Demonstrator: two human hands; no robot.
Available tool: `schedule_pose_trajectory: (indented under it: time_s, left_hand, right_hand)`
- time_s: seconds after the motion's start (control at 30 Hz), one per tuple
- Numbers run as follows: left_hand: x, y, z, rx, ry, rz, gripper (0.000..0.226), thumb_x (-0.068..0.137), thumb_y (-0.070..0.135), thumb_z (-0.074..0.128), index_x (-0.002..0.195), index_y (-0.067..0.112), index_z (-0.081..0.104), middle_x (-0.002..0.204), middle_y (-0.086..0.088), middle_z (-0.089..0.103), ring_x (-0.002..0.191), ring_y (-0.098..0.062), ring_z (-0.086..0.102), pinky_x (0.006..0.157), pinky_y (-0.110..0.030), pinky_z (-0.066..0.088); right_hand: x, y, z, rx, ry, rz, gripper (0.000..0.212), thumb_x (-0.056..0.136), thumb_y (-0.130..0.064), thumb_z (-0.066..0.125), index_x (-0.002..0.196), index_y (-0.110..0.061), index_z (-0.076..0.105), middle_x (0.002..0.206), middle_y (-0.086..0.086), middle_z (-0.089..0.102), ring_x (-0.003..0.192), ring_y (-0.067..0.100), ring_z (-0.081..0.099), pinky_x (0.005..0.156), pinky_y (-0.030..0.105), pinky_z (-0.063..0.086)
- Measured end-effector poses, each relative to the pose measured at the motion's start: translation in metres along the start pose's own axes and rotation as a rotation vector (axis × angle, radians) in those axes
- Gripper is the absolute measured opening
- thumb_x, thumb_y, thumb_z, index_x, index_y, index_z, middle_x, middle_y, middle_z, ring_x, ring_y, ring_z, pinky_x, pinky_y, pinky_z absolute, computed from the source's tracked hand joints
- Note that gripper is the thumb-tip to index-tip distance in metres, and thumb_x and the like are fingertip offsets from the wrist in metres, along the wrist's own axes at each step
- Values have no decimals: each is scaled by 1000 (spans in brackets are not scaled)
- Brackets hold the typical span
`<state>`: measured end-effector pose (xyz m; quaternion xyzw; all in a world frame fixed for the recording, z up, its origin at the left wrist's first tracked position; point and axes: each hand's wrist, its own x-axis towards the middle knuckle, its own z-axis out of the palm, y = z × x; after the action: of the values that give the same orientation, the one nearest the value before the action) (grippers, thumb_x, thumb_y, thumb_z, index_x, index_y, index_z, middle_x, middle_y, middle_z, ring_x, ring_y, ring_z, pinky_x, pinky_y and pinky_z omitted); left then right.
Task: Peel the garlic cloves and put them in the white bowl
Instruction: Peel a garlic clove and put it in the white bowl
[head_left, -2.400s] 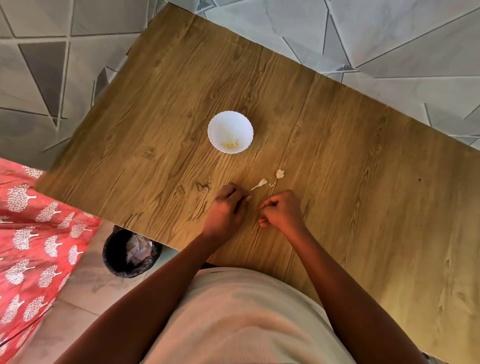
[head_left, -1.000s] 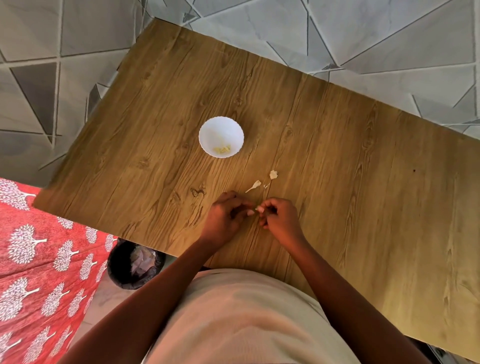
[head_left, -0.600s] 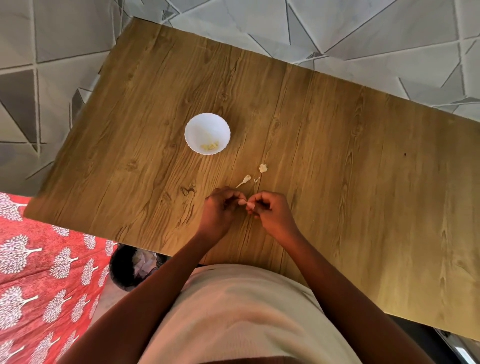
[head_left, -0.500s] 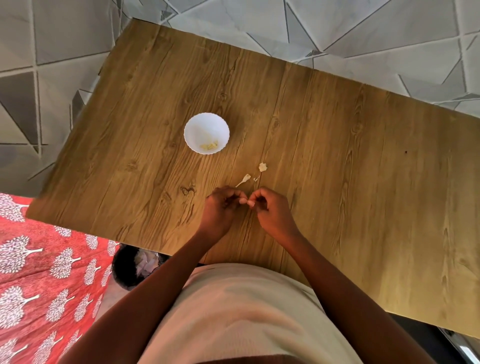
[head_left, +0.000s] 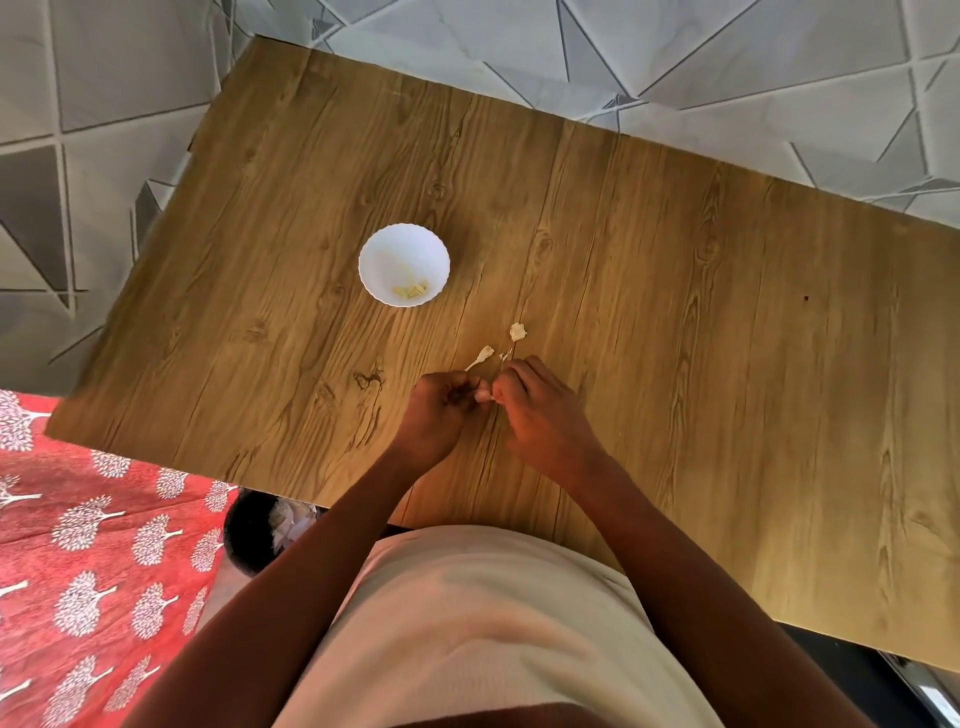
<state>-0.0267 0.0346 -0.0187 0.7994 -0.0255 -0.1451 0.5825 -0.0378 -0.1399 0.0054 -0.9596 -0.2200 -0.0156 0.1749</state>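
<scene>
A small white bowl (head_left: 403, 262) stands on the wooden table (head_left: 675, 312) and holds a few peeled garlic pieces (head_left: 410, 291). Near the front edge my left hand (head_left: 436, 415) and my right hand (head_left: 540, 415) meet fingertip to fingertip, both pinching a garlic clove (head_left: 485, 396) that is mostly hidden by the fingers. Just beyond my hands lie loose scraps of garlic skin (head_left: 480, 356) and a pale garlic bit (head_left: 518, 331).
A black bin (head_left: 254, 535) with crumpled white waste sits on the floor under the table's front left edge. Red cloth with white tree prints (head_left: 88, 571) lies at the lower left. Grey patterned floor tiles (head_left: 104, 78) surround the table.
My hands came together from slightly apart and now pinch the clove between them. The camera view shifted a little; the bowl and scraps stay in place.
</scene>
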Motion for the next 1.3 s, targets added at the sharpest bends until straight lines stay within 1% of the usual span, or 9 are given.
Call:
schedule_pose_trajectory:
  time_s: [0.13,0.3,0.4,0.5,0.6,0.7,0.87,1.17,1.3]
  left_hand:
    - [-2,-1,-2,107,-34,57,19,90,-9,65,89,8,74,83,9,68,81,1,62,77,-11,44]
    - [-7,-7,-7,131,-41,74,28,89,-9,64,84,18,68,83,10,65,83,2,59,79,-11,41]
    - [-8,-9,-9,93,6,61,16,91,-4,67,89,10,73,87,8,69,86,0,63,80,-13,45]
    - [-8,-8,-7,56,18,56,16,92,-1,69,90,13,74,89,5,71,88,-3,66,81,-16,50]
    - [-7,-9,-4,49,27,33,18,94,1,67,88,18,73,88,4,72,87,-7,67,82,-23,52]
    - [-6,-12,-1,72,54,1,11,92,6,71,90,16,74,89,4,72,86,-8,66,79,-23,51]
    - [-6,-10,5,97,99,1,4,93,9,72,90,9,74,85,4,70,80,-6,62,71,-12,44]
    - [-2,-11,11,210,96,0,11,93,12,71,84,8,72,77,4,67,74,-1,58,65,-10,39]
    - [-3,-6,13,240,103,19,11,93,7,68,83,8,72,75,9,63,72,5,57,64,-9,36]
  right_hand:
    - [2,-11,2,496,-103,446,16,80,5,66,83,-11,65,83,3,65,79,17,61,66,30,48]
    - [9,-7,-4,975,-145,882,27,87,10,55,72,-9,66,70,5,66,60,8,59,53,20,42]
    - [2,-1,-3,776,-24,758,19,89,3,65,80,-12,72,75,-4,69,66,1,63,61,12,48]
    - [-4,-1,1,586,-21,592,12,83,-3,78,85,-14,78,76,-13,71,74,-4,66,70,6,47]
    - [-5,-2,3,551,-23,565,11,81,-5,81,82,-16,77,74,-11,69,69,-1,65,69,15,51]
    - [-7,0,3,555,-37,545,13,87,1,73,91,-11,78,84,0,75,78,4,69,78,24,57]
    - [-9,2,-2,593,-64,524,30,88,7,65,111,-10,76,98,5,78,86,12,73,88,34,59]
    - [-3,-6,-2,622,36,445,13,85,-5,78,97,-11,80,88,0,77,79,4,69,73,16,53]
    - [-2,-6,2,566,27,425,12,87,0,71,90,-11,76,84,-1,73,77,5,65,70,22,53]
